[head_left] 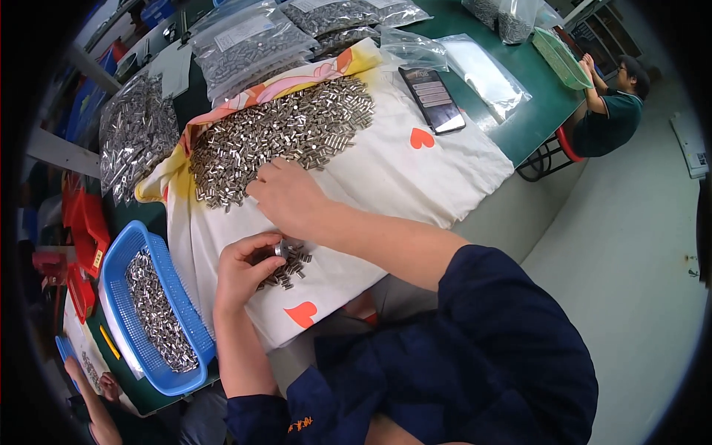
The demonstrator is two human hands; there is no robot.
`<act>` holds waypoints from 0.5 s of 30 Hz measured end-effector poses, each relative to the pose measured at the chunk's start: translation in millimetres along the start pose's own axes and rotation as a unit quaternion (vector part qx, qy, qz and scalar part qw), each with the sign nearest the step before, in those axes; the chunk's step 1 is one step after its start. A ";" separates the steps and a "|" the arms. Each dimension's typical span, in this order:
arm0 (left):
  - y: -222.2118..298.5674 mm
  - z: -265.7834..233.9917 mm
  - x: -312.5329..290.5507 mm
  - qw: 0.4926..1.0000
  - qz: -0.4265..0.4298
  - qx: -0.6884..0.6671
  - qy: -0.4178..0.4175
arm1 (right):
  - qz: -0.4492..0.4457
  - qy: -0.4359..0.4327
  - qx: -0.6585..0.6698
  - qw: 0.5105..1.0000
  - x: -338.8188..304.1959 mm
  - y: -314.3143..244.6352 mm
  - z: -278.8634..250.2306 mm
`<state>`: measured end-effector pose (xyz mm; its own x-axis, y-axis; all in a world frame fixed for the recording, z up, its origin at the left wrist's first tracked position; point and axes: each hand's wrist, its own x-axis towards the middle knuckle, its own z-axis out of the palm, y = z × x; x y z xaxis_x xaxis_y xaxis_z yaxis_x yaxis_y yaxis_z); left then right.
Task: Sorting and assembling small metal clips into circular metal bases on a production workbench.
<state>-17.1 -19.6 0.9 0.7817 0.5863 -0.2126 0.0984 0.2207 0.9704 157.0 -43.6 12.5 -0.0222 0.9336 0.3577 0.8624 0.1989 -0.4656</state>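
Observation:
A large heap of small metal cylinders (278,130) lies on a white cloth (393,178). My right hand (285,196) reaches the heap's near edge with its fingers curled down; what they hold, if anything, is hidden. Closer to me, my left hand (243,271) grips a small round metal piece (281,249) between thumb and fingers. Just beside and below that hand sits a smaller group of cylinders (293,268), partly covered by it.
A blue plastic basket (178,285) of shiny cylinders stands at left. Bagged metal parts (252,48) line the back. A phone (432,100) and a clear plastic bag (486,78) lie at right. One co-worker (612,111) sits far right; another's arm (93,400) shows lower left.

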 end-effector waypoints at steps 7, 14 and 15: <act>7.1 8.3 4.7 0.996 0.084 0.020 0.031 | -0.044 0.058 -0.042 0.996 -5.2 15.1 26.6; 6.0 11.8 6.3 0.989 0.058 0.135 -0.011 | -0.038 0.094 -0.057 0.993 6.3 17.0 22.6; 4.6 10.9 6.4 0.989 0.057 0.135 -0.012 | -0.037 0.094 -0.058 0.993 6.4 18.5 22.8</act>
<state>-5.0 -23.3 5.3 0.8110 0.5765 -0.0996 0.1664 -0.0642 0.9840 161.3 -27.2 -12.3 -0.0016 0.8436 0.5370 0.9143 0.2188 -0.3410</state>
